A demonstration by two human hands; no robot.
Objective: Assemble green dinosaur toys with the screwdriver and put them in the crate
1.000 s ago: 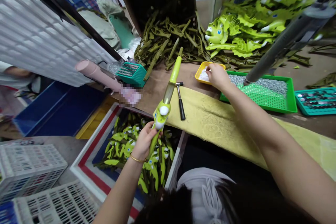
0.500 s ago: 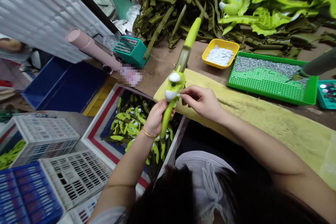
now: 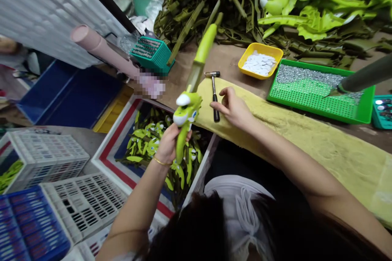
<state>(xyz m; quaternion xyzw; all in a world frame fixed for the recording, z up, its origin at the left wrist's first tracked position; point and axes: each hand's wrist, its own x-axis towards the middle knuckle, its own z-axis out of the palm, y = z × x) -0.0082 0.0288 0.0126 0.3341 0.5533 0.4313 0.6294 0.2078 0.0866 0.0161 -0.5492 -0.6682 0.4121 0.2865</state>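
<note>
A lime-green toy dragon (image 3: 193, 100) with a white snout, blue eye and olive section is gripped low down by my left hand (image 3: 168, 145), its long end pointing up and away. My left hand is closed around it, over the edge of the bin. To the right, a small hammer (image 3: 214, 94) with a black handle lies on the yellow mat (image 3: 263, 114). My right hand (image 3: 235, 109) is beside that handle, thumb and fingers apart and nothing between them. Its thumb overlaps the handle in view; whether it touches, I cannot tell.
Beneath my left hand, a bin (image 3: 105, 151) holds many green toys. A yellow dish (image 3: 260, 75) of white pieces and a green tray (image 3: 318, 108) of metal pins stand behind the mat. Olive parts (image 3: 190, 8) are heaped at the back. Crates (image 3: 82, 200) stand left.
My left hand has moved left with the toy. My right hand has come away from the toy's head and opened beside the hammer, which now shows fully.
</note>
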